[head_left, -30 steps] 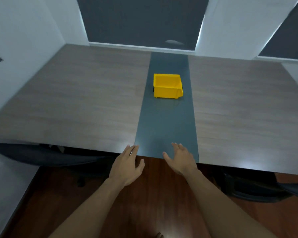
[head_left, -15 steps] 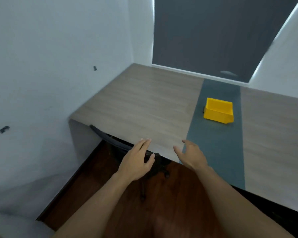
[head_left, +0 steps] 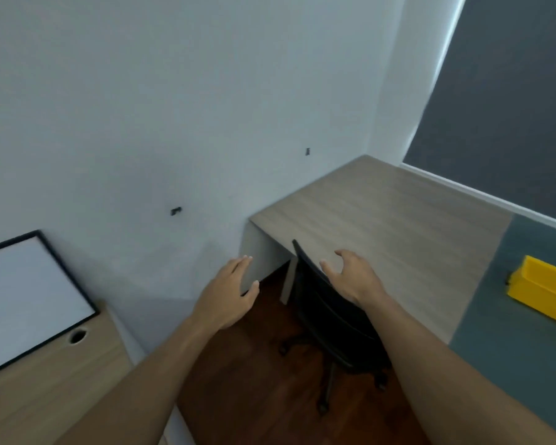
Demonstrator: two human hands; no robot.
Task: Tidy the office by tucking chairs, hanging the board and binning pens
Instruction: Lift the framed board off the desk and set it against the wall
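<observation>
- Two bare hands reach forward with nothing in either grip: the left hand (head_left: 228, 295) is flat, fingers together and thumb out, and the right hand (head_left: 353, 277) is cupped with its fingers spread and curled.
- Just under and ahead of the right hand stands the black mesh-backed office chair (head_left: 328, 319), its back pushed against the edge of the pale wood-grain tabletop (head_left: 382, 226). I cannot tell whether that hand touches the backrest's top edge or hovers just above it.
- The chair looks already tucked, so my guess is that the white rectangular board with a thin black frame (head_left: 23, 297) is next. It lies well apart, to the left of and below the left hand, leaning on the white wall (head_left: 142, 123) atop a light wooden side cabinet (head_left: 61, 380).
- The left hand is plainly nearer the board. The board's long axis seems to run from lower left to upper right, but this is unsure because the picture edge cuts off its left part.
- Two small dark wall hooks (head_left: 175, 211) sit above and to the right of the board, the farther one nearer the tabletop corner. They are too small and blurred to make out their shape.
- A yellow plastic bin (head_left: 546, 290) rests on the tabletop's grey-green centre strip (head_left: 511, 348), far right and partly cut off.
- No pens show anywhere, and the bin's inside is hidden.
- The chair's seat is hidden under the tabletop and the right forearm; only castors show on the dark wooden floor (head_left: 254, 380).
</observation>
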